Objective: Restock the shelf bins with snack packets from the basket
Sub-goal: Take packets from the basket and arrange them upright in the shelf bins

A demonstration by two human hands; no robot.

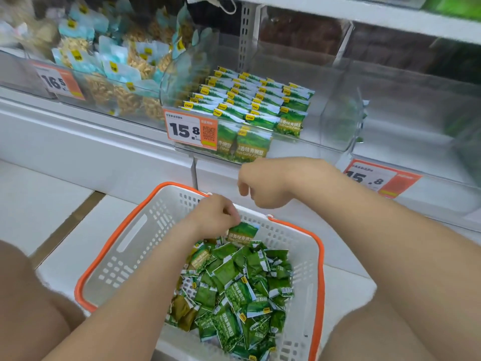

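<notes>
Where the white plastic basket (135,230), slotted along its walls and rimmed in orange, sits on the pale floor below the shelf (78,131), a loose heap of small glossy green packets (234,295) fills its right half, crumpled and lying at every angle.

At the shelf's front edge a clear bin (335,118) with rounded corners holds the same kind of packet in neat overlapping rows (250,100), flat and upright. An orange-and-white price tag (191,130) covers the bin's front left corner. Left of it, another clear bin holds see-through bags with pale blue tops (117,66) and knobbly beige contents. A second orange tag (380,178) hangs on the shelf edge to the right, partly behind the right forearm.

The left hand (213,217) is near the basket's far edge, its fingers clamped on the top corner of one green packet (243,231), just above the heap. The right hand (265,186) hovers over the basket's far rim, below the bin, fingers curled together with nothing visible in them.
</notes>
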